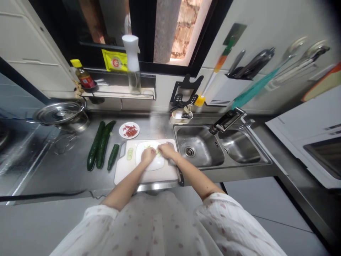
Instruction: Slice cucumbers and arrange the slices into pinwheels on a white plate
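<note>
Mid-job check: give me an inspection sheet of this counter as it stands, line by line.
Surface: steel counter with a white cutting board at its front edge.
Job's things: white plate on the board, cucumber slices beside it; two long cucumbers and a short piece left of the board.
Clutter: small dish of red chopped bits; lidded pot; dark handle at the board's right edge, possibly a knife.
Grippers: left hand and right hand close together over the plate; grip unclear.
Cables: black cable along the counter's front.
Surroundings: sink and faucet to the right; shelf with bottles under the window; utensils hung on the wall.
</note>
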The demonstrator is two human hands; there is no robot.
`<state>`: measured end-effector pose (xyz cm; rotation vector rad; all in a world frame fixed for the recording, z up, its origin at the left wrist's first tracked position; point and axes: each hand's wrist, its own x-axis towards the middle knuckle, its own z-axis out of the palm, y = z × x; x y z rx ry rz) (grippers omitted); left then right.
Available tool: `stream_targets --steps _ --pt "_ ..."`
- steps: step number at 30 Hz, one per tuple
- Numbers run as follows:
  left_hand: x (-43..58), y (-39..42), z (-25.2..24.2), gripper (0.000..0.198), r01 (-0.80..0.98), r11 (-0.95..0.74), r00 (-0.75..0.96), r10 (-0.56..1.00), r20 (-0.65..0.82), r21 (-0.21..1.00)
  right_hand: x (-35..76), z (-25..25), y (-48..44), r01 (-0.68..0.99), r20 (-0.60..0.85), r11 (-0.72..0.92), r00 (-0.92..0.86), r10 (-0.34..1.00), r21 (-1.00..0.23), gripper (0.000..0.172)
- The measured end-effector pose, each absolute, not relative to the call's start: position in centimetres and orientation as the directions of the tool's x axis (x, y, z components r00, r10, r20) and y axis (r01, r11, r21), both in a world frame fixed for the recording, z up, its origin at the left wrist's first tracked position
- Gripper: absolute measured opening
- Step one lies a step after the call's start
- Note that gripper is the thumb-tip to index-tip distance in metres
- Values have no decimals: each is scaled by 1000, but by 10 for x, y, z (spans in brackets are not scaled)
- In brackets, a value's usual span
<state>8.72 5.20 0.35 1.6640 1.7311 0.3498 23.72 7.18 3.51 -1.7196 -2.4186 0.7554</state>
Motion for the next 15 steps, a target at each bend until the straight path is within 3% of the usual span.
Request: stream_targets --steps 3,6,15 --pt "90 53 3 19 808 141 59 947 -317 572 235 38 72 913 -329 326 -394 858 -244 17" --pt "93 53 2 21 838 128 62 944 -325 531 233 42 71 908 -371 398 -418 829 -133 23" --pt "92 50 6 22 866 57 95 957 -275 496 229 46 68 884 -382 464 -449 808 -59 27"
